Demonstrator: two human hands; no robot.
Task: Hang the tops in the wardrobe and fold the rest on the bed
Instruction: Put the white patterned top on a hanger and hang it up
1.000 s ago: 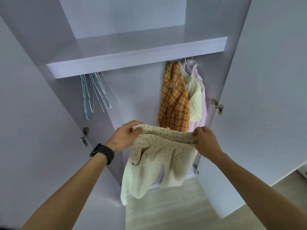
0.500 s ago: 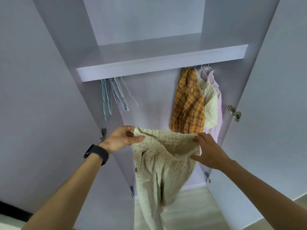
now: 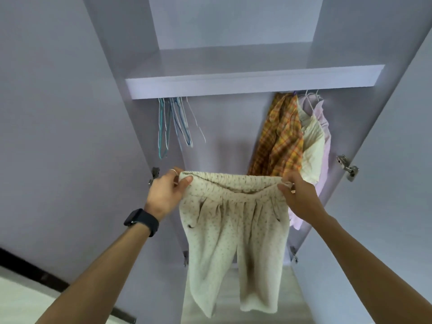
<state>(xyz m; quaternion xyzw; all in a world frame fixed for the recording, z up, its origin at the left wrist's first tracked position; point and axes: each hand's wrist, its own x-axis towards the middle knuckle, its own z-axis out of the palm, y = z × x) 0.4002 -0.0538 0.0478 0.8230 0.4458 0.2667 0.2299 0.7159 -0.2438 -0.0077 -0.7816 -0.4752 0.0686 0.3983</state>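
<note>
Left hand and right hand hold probable trousers stretched between them.

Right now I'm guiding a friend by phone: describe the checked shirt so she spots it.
Under the wardrobe shelf, clothes hang at the right. The checked shirt is leftmost there. It alone is orange-yellow plaid; its neighbours are a cream top and a pink top.

Both arms stretch forward from 7 and 5 o'clock. Left hand and right hand, level, each pinch the trousers at the waistband corners.
</note>
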